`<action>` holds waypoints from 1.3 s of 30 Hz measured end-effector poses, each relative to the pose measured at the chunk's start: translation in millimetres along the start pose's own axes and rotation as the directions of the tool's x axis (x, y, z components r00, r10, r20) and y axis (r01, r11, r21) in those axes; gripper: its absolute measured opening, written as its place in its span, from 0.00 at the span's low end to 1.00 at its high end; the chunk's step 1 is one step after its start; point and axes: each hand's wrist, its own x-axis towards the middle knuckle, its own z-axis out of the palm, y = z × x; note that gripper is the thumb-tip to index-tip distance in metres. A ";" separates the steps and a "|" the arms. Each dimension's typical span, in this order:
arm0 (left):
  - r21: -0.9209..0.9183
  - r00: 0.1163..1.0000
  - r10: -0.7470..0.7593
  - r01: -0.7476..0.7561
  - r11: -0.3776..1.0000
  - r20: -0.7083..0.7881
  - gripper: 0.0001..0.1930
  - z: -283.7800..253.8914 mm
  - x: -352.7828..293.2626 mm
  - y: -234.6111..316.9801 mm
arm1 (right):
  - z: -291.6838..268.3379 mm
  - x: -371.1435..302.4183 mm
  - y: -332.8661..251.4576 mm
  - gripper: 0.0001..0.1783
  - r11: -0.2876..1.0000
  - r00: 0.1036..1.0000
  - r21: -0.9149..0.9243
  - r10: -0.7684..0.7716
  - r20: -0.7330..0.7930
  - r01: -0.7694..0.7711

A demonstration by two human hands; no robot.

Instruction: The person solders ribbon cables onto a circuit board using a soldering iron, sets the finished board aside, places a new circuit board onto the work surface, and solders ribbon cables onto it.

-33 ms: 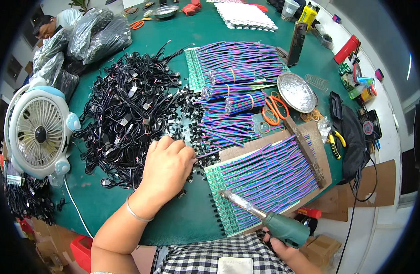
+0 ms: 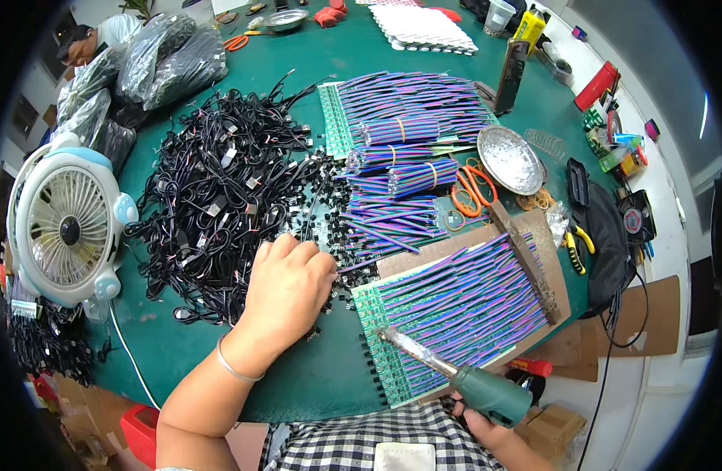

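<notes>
My left hand [image 2: 290, 286], a bracelet on its wrist, reaches into the small black connectors [image 2: 318, 184] beside a heap of black cables [image 2: 220, 157]. Its fingers are curled down and closed, and what they pinch is hidden. From below, my right hand [image 2: 483, 430] grips a soldering iron [image 2: 490, 395] with a green handle, largely hidden behind it. The iron's tip lies over the left part of a green circuit board panel [image 2: 377, 345]. Rows of multicoloured wires [image 2: 463, 306] run from that panel, with black connectors along its left edge.
A metal bar [image 2: 526, 263] lies across the wires. Behind are bundled wires [image 2: 420, 177], orange-handled scissors [image 2: 472, 191] and a round metal dish [image 2: 510, 159]. A fan [image 2: 69, 228] stands left, near plastic-wrapped bags [image 2: 169, 63]. Yellow-handled pliers [image 2: 578, 250] lie right. Another person [image 2: 86, 45] sits far left.
</notes>
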 end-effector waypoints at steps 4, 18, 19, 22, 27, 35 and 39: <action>-0.042 0.999 -0.002 0.000 0.999 -0.042 0.06 -2.1 -0.9 1.1 | 4.6 -14.8 10.4 0.20 0.947 0.980 0.274 0.193 -0.058 -0.170; -0.100 0.999 0.005 -0.010 0.995 -0.046 0.07 -0.4 -2.7 -2.4 | 8.8 -13.3 4.2 0.20 0.918 0.961 0.326 0.265 -0.081 -0.225; -0.097 0.999 0.011 -0.014 0.995 -0.040 0.07 -0.7 -2.8 -2.7 | 8.2 -14.4 5.4 0.20 0.928 0.965 0.305 0.250 -0.084 -0.214; -0.093 0.999 0.016 -0.019 0.996 -0.033 0.07 -0.6 -3.1 -3.1 | 3.8 -8.0 2.0 0.20 0.957 0.983 0.235 0.181 -0.029 -0.169; -0.083 1.000 0.016 -0.016 0.996 0.005 0.06 -2.6 -1.3 -3.1 | 10.5 -11.3 2.2 0.20 0.948 0.970 0.276 0.202 -0.134 -0.159; -0.083 1.000 0.016 -0.015 0.996 0.009 0.05 -1.7 -2.0 -2.9 | 11.4 -12.4 2.0 0.20 0.927 0.971 0.329 0.221 -0.088 -0.181; -0.077 1.000 0.016 -0.015 0.997 0.013 0.05 -1.9 -1.5 -2.0 | 16.8 -13.2 0.6 0.21 0.887 0.949 0.413 0.284 -0.136 -0.206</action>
